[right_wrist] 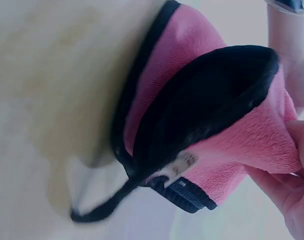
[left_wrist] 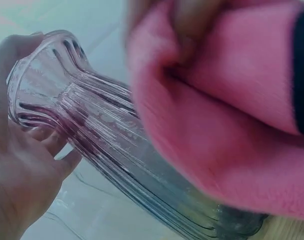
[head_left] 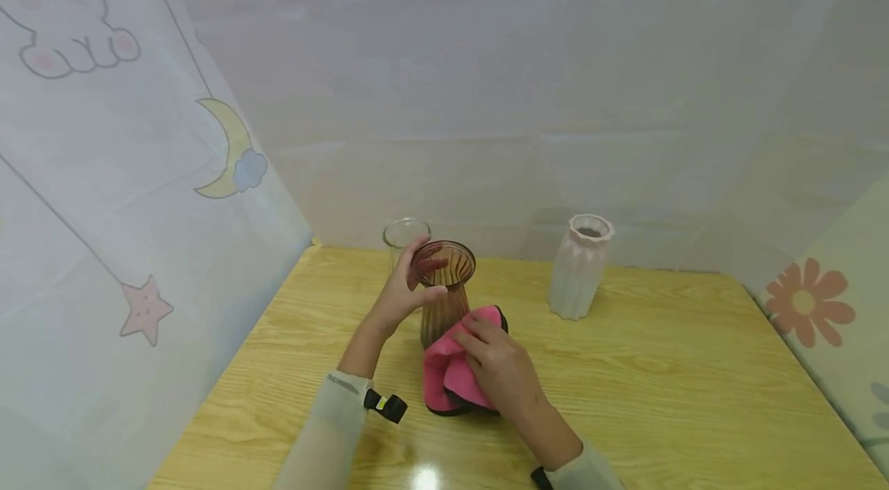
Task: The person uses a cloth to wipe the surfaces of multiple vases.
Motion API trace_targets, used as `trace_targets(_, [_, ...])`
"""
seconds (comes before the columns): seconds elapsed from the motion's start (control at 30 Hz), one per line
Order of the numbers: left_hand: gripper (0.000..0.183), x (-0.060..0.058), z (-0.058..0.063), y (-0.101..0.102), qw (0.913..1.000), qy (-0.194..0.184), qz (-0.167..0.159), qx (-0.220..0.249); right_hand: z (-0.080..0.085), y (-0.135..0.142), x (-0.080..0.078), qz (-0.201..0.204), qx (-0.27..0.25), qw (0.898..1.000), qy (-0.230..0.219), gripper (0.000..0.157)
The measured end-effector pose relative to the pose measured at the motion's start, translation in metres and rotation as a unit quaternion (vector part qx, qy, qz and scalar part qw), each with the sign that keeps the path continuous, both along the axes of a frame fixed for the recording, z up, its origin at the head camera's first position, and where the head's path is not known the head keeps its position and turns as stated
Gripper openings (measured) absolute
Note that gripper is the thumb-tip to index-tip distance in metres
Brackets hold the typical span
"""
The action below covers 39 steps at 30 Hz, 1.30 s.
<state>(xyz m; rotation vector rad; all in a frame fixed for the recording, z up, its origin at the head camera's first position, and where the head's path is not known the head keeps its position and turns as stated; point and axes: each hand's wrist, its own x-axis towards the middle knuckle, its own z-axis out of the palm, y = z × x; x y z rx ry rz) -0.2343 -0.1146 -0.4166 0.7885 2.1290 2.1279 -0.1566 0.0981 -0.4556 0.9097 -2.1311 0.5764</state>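
Observation:
A ribbed glass vase (head_left: pixel 444 305), purplish at the flared top and greyer below, stands on the table. My left hand (head_left: pixel 403 289) grips it around the neck and rim, thumb on the near side; the left wrist view shows the palm beside the vase's mouth (left_wrist: pixel 39 85). My right hand (head_left: pixel 503 366) holds a pink cloth (head_left: pixel 444 378) with black edging against the lower side of the vase. In the right wrist view the cloth (right_wrist: pixel 261 140) is bunched between thumb and fingers, its black loop (right_wrist: pixel 99 212) and a small label (right_wrist: pixel 179 167) hanging out.
Behind the left hand stands a clear glass vase (head_left: pixel 406 231), partly hidden. A whitish-pink fluted vase (head_left: pixel 579 270) is farther right, near the back of the wooden table (head_left: pixel 694 382). Hanging sheets with printed figures enclose the table at the back and sides.

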Motion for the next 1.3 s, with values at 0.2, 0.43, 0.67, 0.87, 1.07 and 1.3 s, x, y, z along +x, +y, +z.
trace_targets(0.2, [0.102,0.012,0.002,0.006,0.9984,0.015,0.055,-0.002,0.016,-0.002,-0.006,0.026,-0.031,0.998,0.048,0.025])
trace_targets(0.43, [0.103,0.026,0.007,0.02,0.9864,0.008,0.16,-0.037,0.023,-0.007,-0.018,0.028,-0.044,0.995,0.089,0.031])
trace_targets(0.67, [0.099,0.026,0.005,0.024,0.979,0.003,0.196,-0.057,0.012,-0.012,-0.023,0.025,-0.048,0.995,0.086,0.035])
trace_targets(0.87, [0.097,0.025,0.007,0.024,0.9792,0.001,0.194,-0.059,0.003,-0.01,-0.021,0.001,-0.016,0.998,0.061,0.032])
trace_targets(1.07, [0.092,0.021,0.008,0.02,0.9848,0.005,0.165,-0.054,-0.001,-0.007,-0.014,-0.004,0.015,1.0,0.025,0.028])
trace_targets(1.3, [0.09,0.013,0.006,0.012,0.9936,-0.021,0.104,-0.037,-0.006,-0.005,-0.007,-0.004,0.039,0.999,-0.031,0.029])
